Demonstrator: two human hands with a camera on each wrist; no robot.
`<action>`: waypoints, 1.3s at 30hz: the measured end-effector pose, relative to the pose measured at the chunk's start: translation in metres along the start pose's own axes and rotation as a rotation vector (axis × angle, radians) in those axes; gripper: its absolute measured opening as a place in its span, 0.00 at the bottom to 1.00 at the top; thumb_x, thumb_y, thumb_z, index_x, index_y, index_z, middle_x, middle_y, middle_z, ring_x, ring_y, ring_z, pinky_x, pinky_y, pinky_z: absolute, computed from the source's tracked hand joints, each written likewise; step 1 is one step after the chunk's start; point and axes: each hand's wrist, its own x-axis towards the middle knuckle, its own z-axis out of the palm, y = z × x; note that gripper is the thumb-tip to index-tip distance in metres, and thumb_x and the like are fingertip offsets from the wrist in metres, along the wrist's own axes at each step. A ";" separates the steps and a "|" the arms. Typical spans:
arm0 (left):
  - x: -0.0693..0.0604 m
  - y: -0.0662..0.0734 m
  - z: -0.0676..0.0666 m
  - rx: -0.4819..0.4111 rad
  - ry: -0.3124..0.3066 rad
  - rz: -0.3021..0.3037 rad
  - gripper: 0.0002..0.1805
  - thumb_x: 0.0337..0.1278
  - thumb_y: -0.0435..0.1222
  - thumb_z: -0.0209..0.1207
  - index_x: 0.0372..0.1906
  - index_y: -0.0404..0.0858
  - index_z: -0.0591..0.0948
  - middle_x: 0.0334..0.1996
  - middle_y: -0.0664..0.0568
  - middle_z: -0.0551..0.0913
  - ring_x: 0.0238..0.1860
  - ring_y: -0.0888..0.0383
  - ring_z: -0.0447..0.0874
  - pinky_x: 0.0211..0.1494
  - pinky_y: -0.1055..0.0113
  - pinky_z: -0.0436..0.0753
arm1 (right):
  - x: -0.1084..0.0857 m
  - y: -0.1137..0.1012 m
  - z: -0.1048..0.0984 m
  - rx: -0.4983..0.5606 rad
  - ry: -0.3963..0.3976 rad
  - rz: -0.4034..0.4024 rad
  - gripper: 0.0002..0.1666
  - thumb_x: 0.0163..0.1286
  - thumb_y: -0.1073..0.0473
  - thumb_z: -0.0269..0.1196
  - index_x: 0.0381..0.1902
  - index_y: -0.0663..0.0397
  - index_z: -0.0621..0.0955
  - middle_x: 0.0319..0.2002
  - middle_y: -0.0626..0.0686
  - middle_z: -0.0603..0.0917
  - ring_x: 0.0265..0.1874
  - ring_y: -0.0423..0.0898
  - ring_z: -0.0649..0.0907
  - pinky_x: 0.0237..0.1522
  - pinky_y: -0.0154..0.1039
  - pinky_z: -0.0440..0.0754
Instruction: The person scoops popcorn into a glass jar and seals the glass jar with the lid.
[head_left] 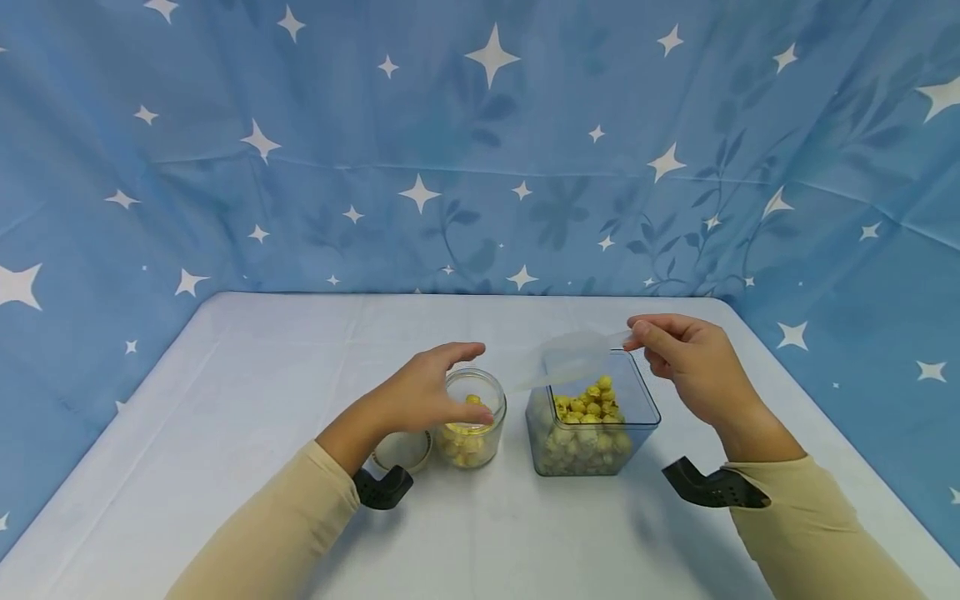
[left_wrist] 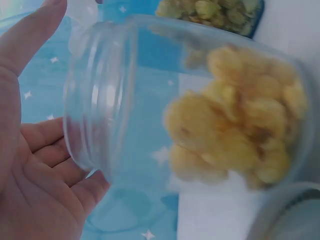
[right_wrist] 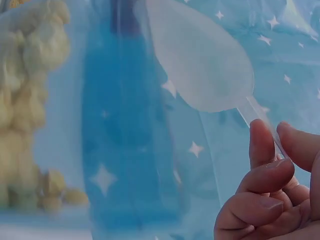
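Popcorn [head_left: 588, 410] lies heaped in a clear square box [head_left: 637, 433] at the middle right of the white table [head_left: 225, 400] in the head view. Just left of the box, apart from it, a glass jar [head_left: 495, 429] stands upright with its mouth open and more popcorn inside; a round lid [head_left: 402, 451] lies near its left side, partly behind the wrist. The left hand [head_left: 423, 392] is at the jar mouth, thumb on the near side and fingers on the far side, spread wide. The right hand [head_left: 690, 358] pinches the handle of a pale, see-through spoon [head_left: 572, 360], whose bowl is over the far left part of the box. A blue curtain [head_left: 420, 108] with white stars hangs at the far side.

The left wrist view shows the left hand with thumb and fingers apart around the jar's neck; whether the fingers touch the glass I cannot tell.

In the right wrist view, the right hand's thumb and forefinger grip the spoon's handle, its other fingers curled. The spoon's bowl looks bare; the box at left is blurred.
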 end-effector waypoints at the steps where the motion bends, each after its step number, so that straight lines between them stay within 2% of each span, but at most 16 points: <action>1: 0.002 0.002 -0.001 0.004 -0.005 0.004 0.50 0.49 0.52 0.74 0.75 0.40 0.65 0.72 0.52 0.67 0.72 0.50 0.63 0.72 0.50 0.65 | -0.001 0.001 -0.005 0.010 0.005 -0.002 0.08 0.77 0.59 0.59 0.45 0.46 0.85 0.32 0.46 0.85 0.24 0.44 0.70 0.26 0.34 0.69; 6: 0.014 0.016 -0.005 0.030 -0.038 0.024 0.51 0.49 0.54 0.74 0.76 0.42 0.64 0.73 0.53 0.66 0.73 0.54 0.61 0.72 0.51 0.65 | -0.003 0.010 -0.031 0.123 0.022 -0.010 0.12 0.77 0.63 0.58 0.43 0.44 0.87 0.33 0.46 0.85 0.26 0.43 0.71 0.27 0.30 0.71; 9: 0.021 0.023 -0.004 0.044 -0.054 0.041 0.51 0.50 0.53 0.74 0.77 0.42 0.64 0.73 0.52 0.66 0.73 0.54 0.61 0.71 0.52 0.66 | -0.004 0.014 -0.044 0.119 0.025 -0.017 0.12 0.77 0.64 0.58 0.43 0.44 0.87 0.32 0.46 0.85 0.26 0.42 0.71 0.26 0.30 0.71; 11: 0.026 0.028 -0.002 0.050 -0.068 0.048 0.50 0.51 0.53 0.73 0.77 0.43 0.64 0.73 0.52 0.65 0.73 0.54 0.61 0.71 0.52 0.66 | -0.005 0.015 -0.051 0.051 0.030 -0.022 0.12 0.77 0.64 0.58 0.43 0.43 0.87 0.32 0.46 0.85 0.26 0.42 0.72 0.26 0.30 0.71; 15: 0.035 0.035 0.005 0.072 -0.103 0.053 0.49 0.54 0.55 0.71 0.77 0.44 0.63 0.74 0.53 0.64 0.74 0.55 0.60 0.72 0.53 0.66 | -0.008 0.013 -0.061 -0.174 0.035 -0.022 0.11 0.77 0.62 0.58 0.45 0.40 0.85 0.31 0.44 0.85 0.26 0.42 0.72 0.25 0.32 0.69; 18: 0.041 0.039 0.011 0.094 -0.126 0.052 0.49 0.55 0.56 0.70 0.78 0.45 0.62 0.74 0.53 0.64 0.74 0.55 0.60 0.72 0.54 0.65 | -0.010 0.010 -0.065 -0.323 0.019 -0.017 0.09 0.78 0.59 0.57 0.48 0.47 0.84 0.31 0.45 0.84 0.26 0.43 0.71 0.25 0.35 0.67; 22: 0.048 0.046 0.017 0.105 -0.149 0.056 0.50 0.56 0.56 0.69 0.78 0.44 0.61 0.75 0.53 0.62 0.75 0.55 0.58 0.73 0.54 0.64 | -0.012 0.002 -0.066 -0.490 -0.015 -0.017 0.17 0.79 0.55 0.56 0.54 0.61 0.82 0.34 0.45 0.86 0.30 0.39 0.76 0.29 0.27 0.72; 26: 0.052 0.051 0.024 0.111 -0.167 0.060 0.50 0.56 0.56 0.69 0.78 0.43 0.60 0.76 0.53 0.61 0.75 0.56 0.56 0.73 0.56 0.63 | -0.011 -0.007 -0.064 -0.627 -0.057 -0.028 0.20 0.80 0.53 0.55 0.57 0.62 0.81 0.38 0.49 0.87 0.36 0.32 0.79 0.37 0.21 0.76; 31: 0.055 0.053 0.031 0.150 -0.183 0.043 0.51 0.56 0.59 0.67 0.79 0.42 0.59 0.76 0.53 0.60 0.76 0.56 0.56 0.73 0.58 0.63 | -0.008 -0.018 -0.057 -0.698 -0.109 -0.017 0.20 0.78 0.52 0.58 0.57 0.59 0.83 0.39 0.52 0.87 0.38 0.34 0.81 0.38 0.26 0.78; 39: 0.056 0.052 0.033 0.173 -0.187 0.024 0.53 0.56 0.60 0.67 0.79 0.42 0.58 0.76 0.53 0.60 0.75 0.56 0.57 0.73 0.57 0.63 | -0.007 -0.029 -0.043 -0.722 -0.138 0.013 0.17 0.74 0.52 0.63 0.51 0.59 0.86 0.33 0.47 0.86 0.36 0.43 0.81 0.36 0.32 0.79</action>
